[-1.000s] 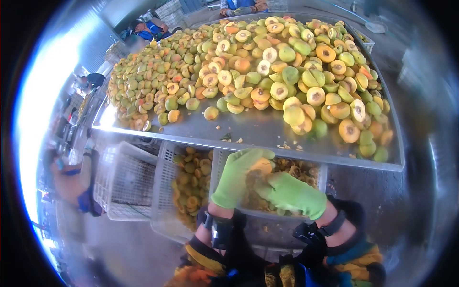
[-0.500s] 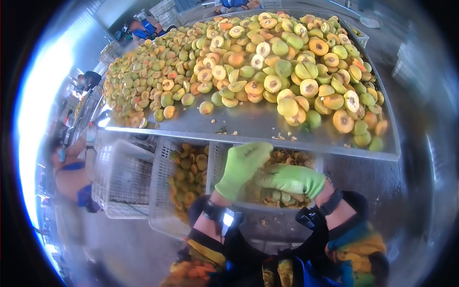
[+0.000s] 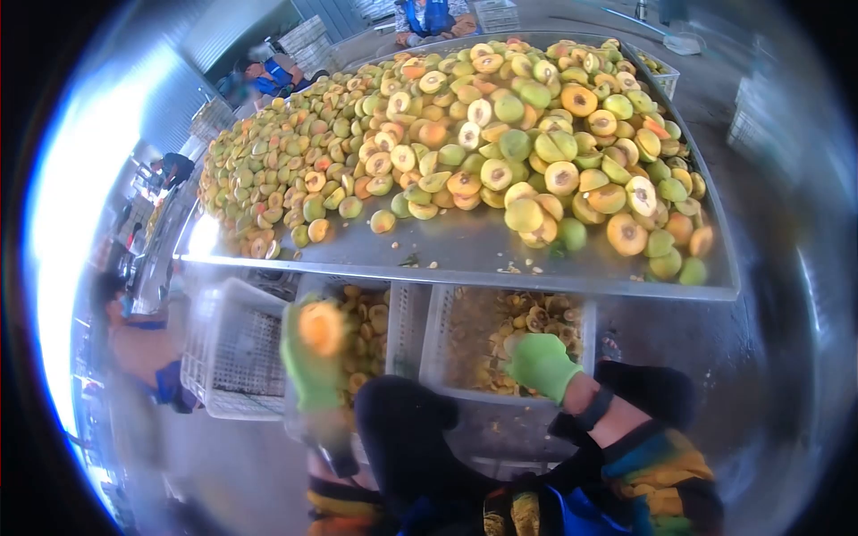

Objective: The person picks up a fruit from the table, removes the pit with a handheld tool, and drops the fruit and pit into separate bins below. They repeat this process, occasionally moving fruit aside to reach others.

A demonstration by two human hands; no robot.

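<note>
My left hand (image 3: 306,371), in a green glove and blurred, is over the crate of fruit halves (image 3: 366,323). A peach half (image 3: 320,328) sits in its fingers, orange cut face showing. My right hand (image 3: 543,364), also green-gloved, is above the right-hand crate (image 3: 585,313), which holds brownish fruit pieces and pits (image 3: 536,317). Its fingers look curled and point left; whatever they may hold is too small to make out. Ahead, a large heap of halved green-yellow peaches (image 3: 429,134) covers much of a metal table (image 3: 429,246).
An off-white plastic crate (image 3: 237,357) stands at the left, near a co-worker (image 3: 147,344). Another person (image 3: 429,18) is beyond the table. The table's raised front rim (image 3: 465,284) runs above the crates. Small scraps lie on the metal.
My left hand has moved left and down, away from the right hand, with a peach half in it. The right hand has dropped slightly. The view has shifted slightly.
</note>
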